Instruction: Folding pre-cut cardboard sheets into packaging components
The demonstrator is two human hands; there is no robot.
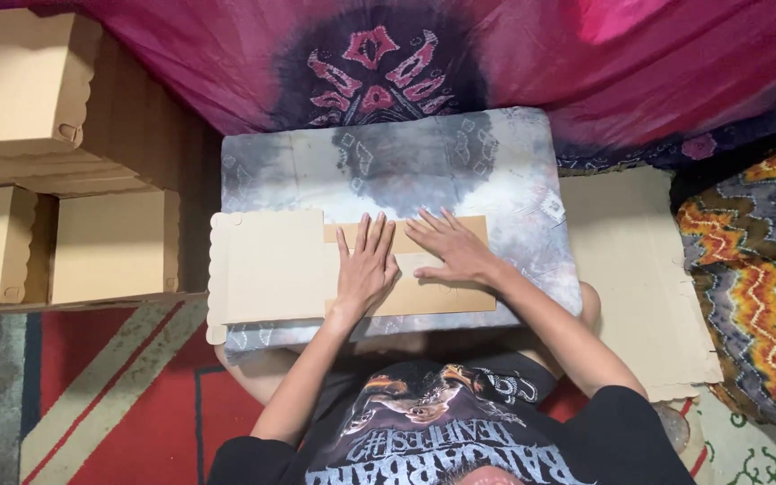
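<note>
Magenta patterned cloth behind, red striped rug below, zigzag fabric at right

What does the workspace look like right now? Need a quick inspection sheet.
Surface: grey tie-dye cushion on the person's lap.
Job's things: flat cardboard box blank lying on the cushion, partly folded.
Clutter: spare cardboard sheet at the right.
Grippers: left hand and right hand pressed flat on the blank, fingers spread.
Cables: nothing seen.
Surroundings: assembled cardboard boxes stacked at the left; red patterned rug; magenta cloth behind.
</note>
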